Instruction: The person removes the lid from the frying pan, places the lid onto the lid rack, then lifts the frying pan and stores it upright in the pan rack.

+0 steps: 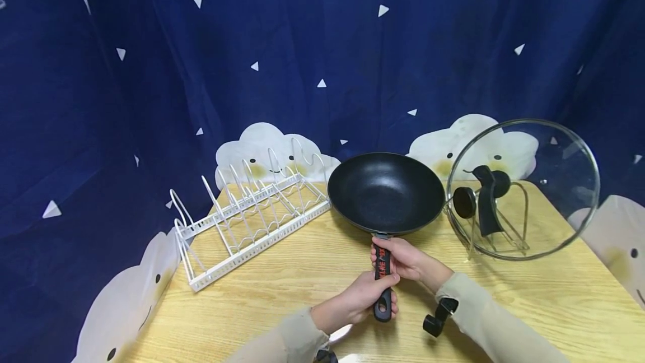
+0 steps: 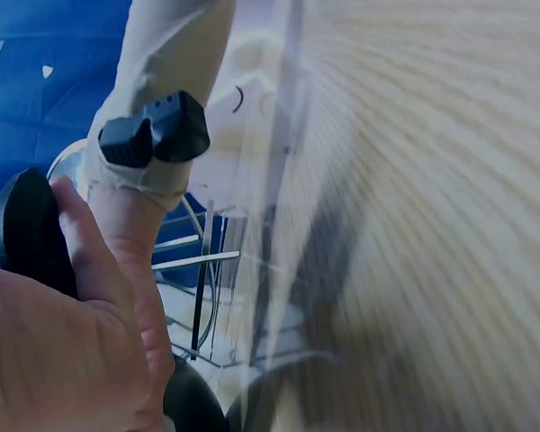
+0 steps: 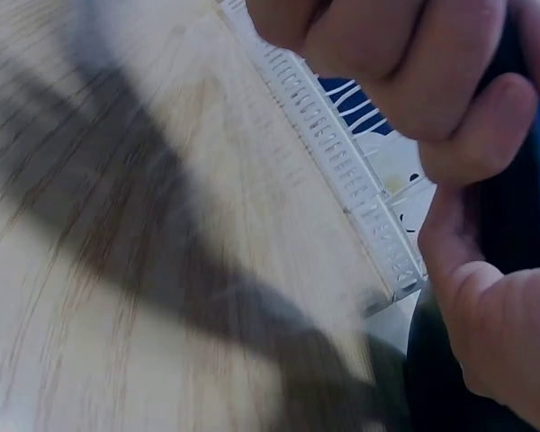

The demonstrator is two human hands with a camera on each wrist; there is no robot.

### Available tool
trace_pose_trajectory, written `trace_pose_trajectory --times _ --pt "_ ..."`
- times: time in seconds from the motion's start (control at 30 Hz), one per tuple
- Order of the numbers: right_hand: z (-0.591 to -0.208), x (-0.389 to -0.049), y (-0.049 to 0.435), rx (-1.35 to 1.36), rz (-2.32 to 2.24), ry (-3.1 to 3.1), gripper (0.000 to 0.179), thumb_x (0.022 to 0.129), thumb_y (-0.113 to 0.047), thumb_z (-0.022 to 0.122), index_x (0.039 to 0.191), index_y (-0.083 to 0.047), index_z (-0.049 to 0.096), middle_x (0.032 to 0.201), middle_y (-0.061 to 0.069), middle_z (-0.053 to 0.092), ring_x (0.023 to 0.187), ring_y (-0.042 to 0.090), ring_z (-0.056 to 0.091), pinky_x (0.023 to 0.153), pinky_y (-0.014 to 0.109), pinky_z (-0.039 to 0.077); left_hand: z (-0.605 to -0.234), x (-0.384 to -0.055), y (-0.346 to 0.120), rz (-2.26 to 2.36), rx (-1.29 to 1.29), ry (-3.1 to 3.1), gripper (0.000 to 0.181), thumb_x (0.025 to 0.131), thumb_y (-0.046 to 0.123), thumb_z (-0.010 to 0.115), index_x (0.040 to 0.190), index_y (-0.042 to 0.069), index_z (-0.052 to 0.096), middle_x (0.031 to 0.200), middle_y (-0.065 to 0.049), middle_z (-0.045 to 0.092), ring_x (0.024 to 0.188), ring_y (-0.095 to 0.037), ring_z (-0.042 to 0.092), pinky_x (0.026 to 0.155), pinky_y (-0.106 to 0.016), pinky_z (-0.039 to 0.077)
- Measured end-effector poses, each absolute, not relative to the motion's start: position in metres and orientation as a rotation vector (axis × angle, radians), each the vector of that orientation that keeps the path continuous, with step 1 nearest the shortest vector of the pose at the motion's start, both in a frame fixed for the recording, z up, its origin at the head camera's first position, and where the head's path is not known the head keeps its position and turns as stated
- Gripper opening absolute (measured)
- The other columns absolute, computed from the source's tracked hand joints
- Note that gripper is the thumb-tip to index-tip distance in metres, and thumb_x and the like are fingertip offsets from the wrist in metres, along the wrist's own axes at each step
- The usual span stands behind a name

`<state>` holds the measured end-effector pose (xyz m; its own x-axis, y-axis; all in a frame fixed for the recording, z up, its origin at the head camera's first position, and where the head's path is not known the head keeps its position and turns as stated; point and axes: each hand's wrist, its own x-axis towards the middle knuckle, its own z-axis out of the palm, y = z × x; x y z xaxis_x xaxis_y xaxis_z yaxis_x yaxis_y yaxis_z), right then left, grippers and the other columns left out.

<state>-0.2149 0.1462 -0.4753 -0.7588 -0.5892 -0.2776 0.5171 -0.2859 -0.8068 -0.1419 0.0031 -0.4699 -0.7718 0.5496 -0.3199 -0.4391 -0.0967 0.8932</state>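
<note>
Over the bench (image 1: 227,307), between the white rack (image 1: 262,246) and the glass lid (image 1: 559,195), holding the black pan (image 1: 385,195) by its handle (image 1: 381,265): gripping near the end with the left hand (image 1: 369,296), nearer the bowl with the right hand (image 1: 407,259), wrapping the fingers of both round it. Seeing the whole bowl and lid only from the head view; catching the rack's slotted edge from the right wrist, thin bars (image 2: 198,261), hard to place, from the left. Losing most of the pan past both wrist frames. Viewing a wire stand (image 1: 472,240) through the lid. Facing a blue curtain (image 1: 312,27) behind.
</note>
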Motion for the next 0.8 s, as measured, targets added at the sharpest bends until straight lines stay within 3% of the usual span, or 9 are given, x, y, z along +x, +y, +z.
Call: trace_pose_trajectory --times 0.23,0.43,0.57,0.7,0.8 --pt "-0.479 -0.216 0.153 -0.076 -2.051 1.301 0.026 0.104 -0.024 0.038 0.091 -0.004 0.048 0.077 -0.002 0.057 0.069 0.007 0.059 0.073 0.025 0.053 -0.471 -0.139 0.015 1.956 0.074 1.454 0.027 0.092 0.021 0.054 0.103 -0.003 0.052 0.064 -0.001 0.054 0.054 -0.009 0.056 0.054 -0.022 0.051" --pt "-0.477 -0.218 0.156 -0.127 -2.086 1.21 0.025 0.104 -0.018 0.035 0.093 -0.002 0.05 0.082 0.004 0.059 0.075 0.013 0.063 0.078 0.028 0.053 -0.469 -0.139 0.019 2.001 0.021 1.373 0.009 0.093 0.018 0.052 0.09 0.009 0.05 0.066 0.001 0.048 0.057 -0.007 0.049 0.055 -0.019 0.047" --pt "-0.474 -0.218 0.157 -0.182 -2.145 1.029 0.031 0.105 -0.01 0.027 0.095 0.0 0.055 0.09 0.01 0.065 0.086 0.018 0.066 0.085 0.03 0.051 -0.469 -0.138 0.022 2.035 -0.028 1.282 0.012 0.094 0.016 0.049 0.082 0.013 0.049 0.068 0.002 0.048 0.058 -0.007 0.05 0.06 -0.019 0.047" --pt "-0.473 -0.217 0.158 -0.243 -2.167 0.866 0.038 0.105 -0.006 0.02 0.098 0.002 0.056 0.095 0.013 0.066 0.093 0.019 0.065 0.091 0.032 0.048 -0.469 -0.137 0.024 2.075 -0.072 1.162 0.013 0.094 0.013 0.048 0.084 0.009 0.055 0.074 0.0 0.057 0.065 -0.008 0.058 0.071 -0.021 0.051" --pt "-0.475 -0.217 0.159 -0.246 -2.161 0.797 0.039 0.105 -0.007 0.019 0.098 0.001 0.056 0.092 0.008 0.064 0.088 0.014 0.063 0.088 0.026 0.049 -0.469 -0.136 0.026 2.092 -0.085 1.108 0.016 0.093 0.012 0.047 0.085 0.005 0.058 0.075 0.0 0.061 0.067 -0.007 0.06 0.072 -0.02 0.051"
